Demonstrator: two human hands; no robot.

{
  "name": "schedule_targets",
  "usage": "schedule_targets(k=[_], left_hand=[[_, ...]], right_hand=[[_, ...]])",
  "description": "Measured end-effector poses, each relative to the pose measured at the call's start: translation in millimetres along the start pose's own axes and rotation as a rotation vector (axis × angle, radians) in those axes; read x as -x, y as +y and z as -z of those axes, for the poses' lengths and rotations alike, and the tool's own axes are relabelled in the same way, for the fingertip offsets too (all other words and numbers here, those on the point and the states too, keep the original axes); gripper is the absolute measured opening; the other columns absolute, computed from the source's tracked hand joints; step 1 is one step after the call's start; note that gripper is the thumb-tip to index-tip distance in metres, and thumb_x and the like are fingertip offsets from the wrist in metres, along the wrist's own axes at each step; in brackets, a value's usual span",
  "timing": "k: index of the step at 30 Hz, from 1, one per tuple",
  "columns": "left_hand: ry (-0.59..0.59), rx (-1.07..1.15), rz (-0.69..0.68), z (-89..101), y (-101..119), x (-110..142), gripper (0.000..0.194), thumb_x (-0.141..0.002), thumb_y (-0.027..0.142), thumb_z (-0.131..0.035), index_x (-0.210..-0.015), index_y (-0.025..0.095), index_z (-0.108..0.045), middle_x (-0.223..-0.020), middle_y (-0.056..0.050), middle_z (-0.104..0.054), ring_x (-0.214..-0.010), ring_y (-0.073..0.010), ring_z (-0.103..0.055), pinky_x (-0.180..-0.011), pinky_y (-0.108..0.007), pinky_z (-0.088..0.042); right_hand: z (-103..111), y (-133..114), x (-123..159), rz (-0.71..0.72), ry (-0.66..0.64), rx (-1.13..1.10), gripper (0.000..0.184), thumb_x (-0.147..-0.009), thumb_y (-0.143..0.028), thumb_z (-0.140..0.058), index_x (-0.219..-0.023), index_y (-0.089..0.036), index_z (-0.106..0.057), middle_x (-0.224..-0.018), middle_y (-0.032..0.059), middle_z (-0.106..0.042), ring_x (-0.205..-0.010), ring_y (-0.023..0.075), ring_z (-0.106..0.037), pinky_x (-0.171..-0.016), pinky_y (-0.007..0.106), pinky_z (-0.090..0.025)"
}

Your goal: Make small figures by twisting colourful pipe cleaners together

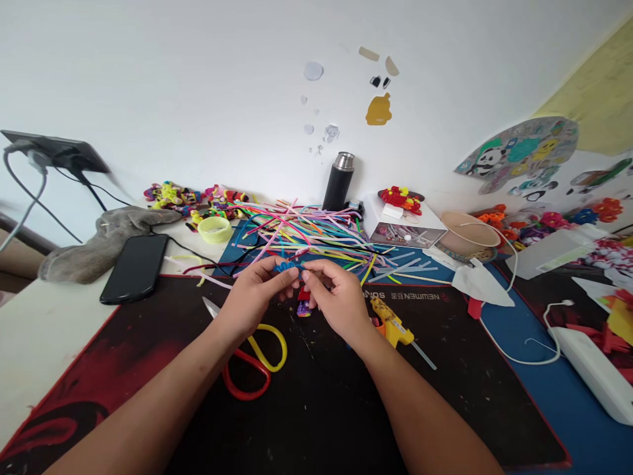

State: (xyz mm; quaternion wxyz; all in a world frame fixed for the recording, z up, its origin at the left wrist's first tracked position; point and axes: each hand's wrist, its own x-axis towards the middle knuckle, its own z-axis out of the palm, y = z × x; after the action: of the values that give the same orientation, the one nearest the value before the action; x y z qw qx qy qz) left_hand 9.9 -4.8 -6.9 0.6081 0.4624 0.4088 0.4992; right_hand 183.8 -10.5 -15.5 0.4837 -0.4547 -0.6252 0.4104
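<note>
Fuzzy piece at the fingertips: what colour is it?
The fuzzy piece is blue, seen in the head view.

We look over a cream tabletop [44, 336], bare along its left side, with a flat blue sheet [554, 396] showing behind and to the right. Across the middle we see a black rectangular mat [316, 422] edged in red. On it we find metal scissors [262, 361] with 2 looped handles, 1 red and 1 yellow, and, further right, a yellow plastic glue gun [390, 323]. Behind the mat we see a loose heap of thin multicoloured stems [306, 231]. At the mat's far left corner we find a black rectangular phone [134, 267], just beside a soft grey fabric bundle [84, 257].
</note>
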Motion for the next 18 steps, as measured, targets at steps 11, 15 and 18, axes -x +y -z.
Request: schedule_targets(k=[11,15,18], left_hand=[[0.01,0.078,0.059,-1.5,3.5,0.7,0.035,-0.068,0.043,-0.097,-0.075,0.017,-0.075,-0.071,-0.002,-0.072,-0.06,-0.0121,-0.058,-0.058,-0.024,-0.044],[0.005,0.085,0.056,0.3,0.6,-0.4,0.034,-0.07,0.043,-0.096,-0.077,0.016,-0.075,-0.072,-0.002,-0.072,-0.061,-0.0121,-0.059,-0.059,-0.024,-0.045],[0.006,0.097,0.059,0.9,-0.3,-1.1,0.035,-0.069,0.044,-0.097,-0.076,0.016,-0.076,-0.072,-0.003,-0.072,-0.061,-0.0119,-0.059,-0.059,-0.024,-0.045]], right_hand=[[1.7,2.7,0.9,0.177,0.029,0.207,0.017,-0.101,-0.027,-0.064,-0.106,-0.026,-0.081,-0.091,0.0045,-0.081,-0.077,0.0214,-0.077,-0.074,0.033,-0.062],[2.2,3.2,-0.1,0.244,0.052,0.293,0.018,-0.101,-0.027,-0.064,-0.105,-0.026,-0.082,-0.099,0.0056,-0.083,-0.088,0.0229,-0.079,-0.084,0.036,-0.062],[2.9,2.9,-0.3,0.256,0.054,0.313,0.019,-0.101,-0.026,-0.064,-0.104,-0.026,-0.083,-0.098,0.0056,-0.083,-0.088,0.0229,-0.079,-0.084,0.036,-0.062]])
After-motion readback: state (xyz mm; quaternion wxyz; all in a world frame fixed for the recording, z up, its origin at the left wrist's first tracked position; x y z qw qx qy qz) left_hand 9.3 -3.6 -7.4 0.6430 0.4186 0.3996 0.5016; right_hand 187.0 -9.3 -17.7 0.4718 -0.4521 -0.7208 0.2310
